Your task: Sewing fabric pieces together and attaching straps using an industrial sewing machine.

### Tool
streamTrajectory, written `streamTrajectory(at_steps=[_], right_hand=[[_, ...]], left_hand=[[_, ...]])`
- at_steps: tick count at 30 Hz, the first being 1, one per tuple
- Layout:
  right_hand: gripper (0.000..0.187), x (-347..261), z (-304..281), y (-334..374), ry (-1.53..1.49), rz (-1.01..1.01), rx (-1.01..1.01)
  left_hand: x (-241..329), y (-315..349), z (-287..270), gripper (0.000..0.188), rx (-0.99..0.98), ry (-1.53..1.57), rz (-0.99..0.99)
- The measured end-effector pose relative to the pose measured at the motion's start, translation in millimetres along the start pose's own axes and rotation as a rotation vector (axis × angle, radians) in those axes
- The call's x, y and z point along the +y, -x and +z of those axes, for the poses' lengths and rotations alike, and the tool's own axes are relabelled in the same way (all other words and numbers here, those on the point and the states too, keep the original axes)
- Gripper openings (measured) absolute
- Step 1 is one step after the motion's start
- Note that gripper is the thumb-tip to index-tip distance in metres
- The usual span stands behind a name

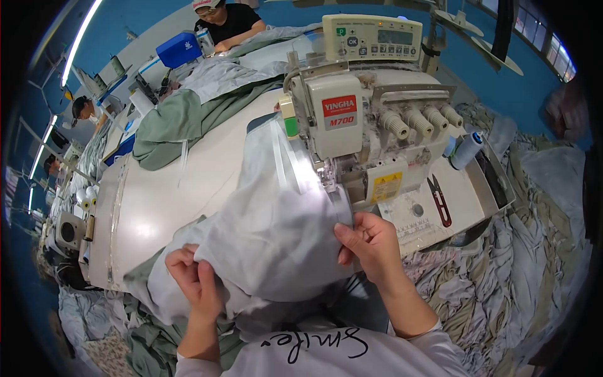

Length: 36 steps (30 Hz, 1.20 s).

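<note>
A pale grey garment piece [264, 220] lies across the sewing table, its right edge running up to the needle area of a white overlock sewing machine [336, 135]. White strips hang along its upper part, beside a darker band at the top. With thumb and fingers closed, my right hand [370, 245] pinches the fabric edge just below the presser foot. My left hand [195, 276] grips a bunched fold of the same garment at its lower left. Light from the machine falls on the cloth near the needle, where the stitching itself is too small to make out.
Red-handled thread snips [440, 201] and a blue thread spool [467, 151] are right of the machine. Green and grey cloth [169, 129] covers the table's far left. Heaped garments [483, 301] surround the right side. A person in black [232, 25] works beyond the table.
</note>
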State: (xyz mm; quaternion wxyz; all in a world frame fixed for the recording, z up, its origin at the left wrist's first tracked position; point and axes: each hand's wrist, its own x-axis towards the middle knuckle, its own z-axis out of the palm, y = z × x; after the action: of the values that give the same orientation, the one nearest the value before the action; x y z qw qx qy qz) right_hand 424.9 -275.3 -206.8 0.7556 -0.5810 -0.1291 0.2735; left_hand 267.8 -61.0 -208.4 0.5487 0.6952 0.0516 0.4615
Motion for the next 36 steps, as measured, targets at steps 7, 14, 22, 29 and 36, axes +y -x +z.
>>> streamTrajectory(at_steps=[7,14,22,29,36], right_hand=[[0.016,-3,3,1,-0.034,-0.007,-0.009],[0.015,-2,0,-1,-0.009,-0.012,-0.028],[0.015,0,1,-1,-0.063,-0.029,-0.036],[0.016,-1,-1,-1,-0.067,-0.021,-0.03],[0.021,-6,1,-1,-0.06,0.013,-0.026]], left_hand=[[2,-30,16,0.032,0.033,-0.596,0.39],[5,-85,36,0.023,0.068,-0.67,0.498],[10,-130,49,0.015,0.118,-0.651,0.522],[19,-169,64,0.01,0.147,-0.697,0.595],[27,-209,80,0.008,0.153,-0.698,0.744]])
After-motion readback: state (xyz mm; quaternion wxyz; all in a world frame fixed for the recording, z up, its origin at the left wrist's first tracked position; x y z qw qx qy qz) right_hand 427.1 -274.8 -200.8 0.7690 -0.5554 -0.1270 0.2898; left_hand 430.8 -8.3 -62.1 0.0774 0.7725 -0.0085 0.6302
